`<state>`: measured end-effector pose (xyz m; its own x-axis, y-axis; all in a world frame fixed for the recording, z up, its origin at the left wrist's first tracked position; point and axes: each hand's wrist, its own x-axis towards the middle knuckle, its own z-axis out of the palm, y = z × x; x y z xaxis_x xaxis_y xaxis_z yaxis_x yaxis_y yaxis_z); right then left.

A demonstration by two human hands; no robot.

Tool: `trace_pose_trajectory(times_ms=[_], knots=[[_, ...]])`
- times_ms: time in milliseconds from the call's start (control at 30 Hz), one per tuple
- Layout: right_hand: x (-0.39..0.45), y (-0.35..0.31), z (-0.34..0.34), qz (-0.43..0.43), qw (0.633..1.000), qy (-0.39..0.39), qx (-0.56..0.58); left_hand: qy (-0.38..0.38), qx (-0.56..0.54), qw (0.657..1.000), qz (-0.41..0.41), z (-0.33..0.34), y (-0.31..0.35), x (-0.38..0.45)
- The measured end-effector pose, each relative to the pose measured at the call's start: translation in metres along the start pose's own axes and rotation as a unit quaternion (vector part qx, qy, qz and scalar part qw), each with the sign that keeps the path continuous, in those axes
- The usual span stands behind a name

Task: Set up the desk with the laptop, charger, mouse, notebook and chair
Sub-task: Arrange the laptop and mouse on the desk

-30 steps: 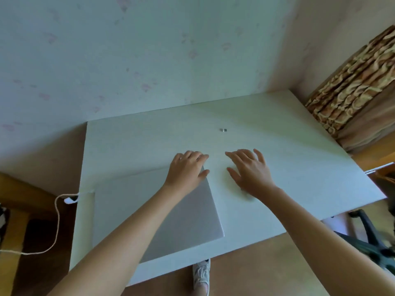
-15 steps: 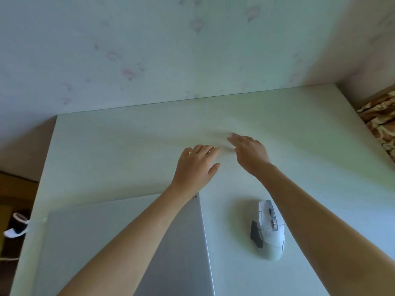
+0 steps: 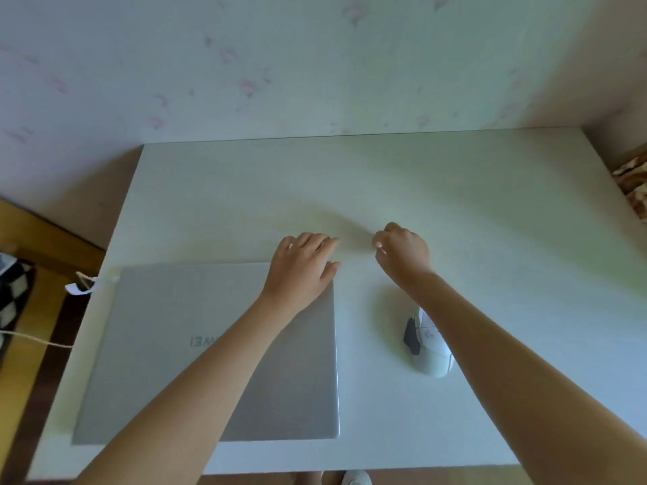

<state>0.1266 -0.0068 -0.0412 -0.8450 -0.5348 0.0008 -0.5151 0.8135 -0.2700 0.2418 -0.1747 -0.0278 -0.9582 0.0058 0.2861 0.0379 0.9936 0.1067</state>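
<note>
A closed silver laptop (image 3: 175, 344) lies on the front left of the white desk (image 3: 490, 211). My left hand (image 3: 303, 271) rests flat over the laptop's far right corner, fingers out on the desk, holding nothing. My right hand (image 3: 402, 252) hovers just right of it with fingertips pinched together, apparently on a small silver piece that the fingers hide. A white mouse (image 3: 432, 348) with a dark side sits under my right forearm. A white charger plug (image 3: 82, 287) lies at the laptop's far left corner, and its cord (image 3: 35, 341) trails off the desk's left edge.
The desk backs onto a flowered wall (image 3: 315, 64). A patterned curtain (image 3: 633, 190) hangs at the right edge. A checkered item (image 3: 10, 295) lies on the wooden floor at left. A white shoe (image 3: 355, 479) shows below the desk's front edge.
My right hand reached forward to a small silver piece on the desk, then curled into a pinch and drew back; the piece no longer lies there. The view shifted, bringing the mouse into sight.
</note>
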Motion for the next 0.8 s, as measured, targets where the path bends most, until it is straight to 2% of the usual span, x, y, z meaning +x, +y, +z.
trace_pose_trajectory(times_ms=[67,133,200,333,500,633,800], knots=[[-0.022,-0.015,-0.001,0.073,0.986,0.021,0.15,-0.007,0.009,1.0,-0.013,-0.001,0.001,-0.022],[-0.045,-0.031,-0.003,0.136,0.946,0.033,0.291,-0.025,0.012,0.999,-0.029,-0.001,0.001,-0.037],[-0.066,-0.045,0.0,0.181,0.912,0.018,0.367,-0.047,0.01,0.998,-0.041,-0.001,0.002,-0.044],[-0.087,-0.058,0.01,0.241,0.847,-0.026,0.474,-0.077,-0.032,0.995,-0.063,0.002,0.006,-0.035],[-0.091,-0.057,0.022,0.269,0.767,-0.005,0.583,-0.09,-0.084,0.99,-0.074,0.02,0.007,-0.02],[-0.099,-0.054,0.023,0.251,0.745,0.004,0.618,-0.114,-0.141,0.976,-0.125,0.026,0.006,-0.008],[-0.109,-0.057,0.022,0.251,0.707,0.04,0.66,-0.107,-0.168,0.968,-0.151,0.026,0.011,0.001]])
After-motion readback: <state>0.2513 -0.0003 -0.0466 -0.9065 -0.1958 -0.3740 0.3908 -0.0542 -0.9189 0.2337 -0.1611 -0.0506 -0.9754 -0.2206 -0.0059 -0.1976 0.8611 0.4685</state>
